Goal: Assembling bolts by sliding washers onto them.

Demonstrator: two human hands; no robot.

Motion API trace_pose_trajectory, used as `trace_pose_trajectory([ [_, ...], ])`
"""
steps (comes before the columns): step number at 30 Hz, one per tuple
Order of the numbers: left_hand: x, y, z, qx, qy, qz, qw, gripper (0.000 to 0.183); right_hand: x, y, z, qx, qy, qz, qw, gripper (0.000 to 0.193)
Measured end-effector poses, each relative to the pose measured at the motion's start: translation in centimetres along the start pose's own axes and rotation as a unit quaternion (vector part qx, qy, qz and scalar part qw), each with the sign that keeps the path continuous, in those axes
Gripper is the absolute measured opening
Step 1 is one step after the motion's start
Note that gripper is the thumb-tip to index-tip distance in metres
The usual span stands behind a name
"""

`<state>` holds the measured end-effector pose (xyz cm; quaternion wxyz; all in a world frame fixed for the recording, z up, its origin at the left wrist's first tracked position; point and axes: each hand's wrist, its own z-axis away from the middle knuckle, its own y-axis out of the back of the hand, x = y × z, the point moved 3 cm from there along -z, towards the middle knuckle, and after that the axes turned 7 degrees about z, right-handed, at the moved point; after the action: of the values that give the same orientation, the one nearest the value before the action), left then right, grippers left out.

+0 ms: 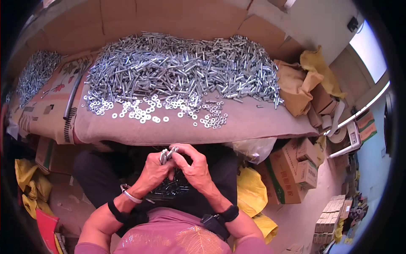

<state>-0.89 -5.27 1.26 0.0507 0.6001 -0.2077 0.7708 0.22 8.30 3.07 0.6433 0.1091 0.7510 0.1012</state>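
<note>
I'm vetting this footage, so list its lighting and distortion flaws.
Head view: black rim; the cushion has a bowed front edge, probably lens distortion; the panel at upper right is washed out. Same view: metal rods glint; pieces below the left hand and right hand lie in shadow, hard to separate.

Red print (286,173) on brown cartons (275,180)

Main bolt heap (177,70): on cushion (156,132). Washers (138,112), nuts (213,121): before it. Pipe (73,95), smaller bolt heap (38,74): left. Cartons (281,180): floor (296,216), right.

Large carton (275,180) at right, small boxes (306,174) against it; yellow sack (251,192) alongside; clear plastic bag (254,150) near.
</note>
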Motion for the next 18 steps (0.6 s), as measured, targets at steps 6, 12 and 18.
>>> trace_pose_trajectory([
  [6,0.7,-0.9,-0.4,0.016,0.025,0.253,0.967,0.023,-0.1,1.1,-1.3,0.005,-0.098,-0.176,0.980,0.017],
  [12,-0.9,-0.7,-1.8,-0.006,0.055,0.367,0.928,0.025,0.2,1.9,-3.8,-0.033,-0.046,-0.026,0.998,0.020],
  [18,-0.9,-0.2,-2.5,0.039,0.067,0.360,0.930,0.029,1.6,6.3,-9.4,0.119,0.118,0.261,0.951,0.018],
])
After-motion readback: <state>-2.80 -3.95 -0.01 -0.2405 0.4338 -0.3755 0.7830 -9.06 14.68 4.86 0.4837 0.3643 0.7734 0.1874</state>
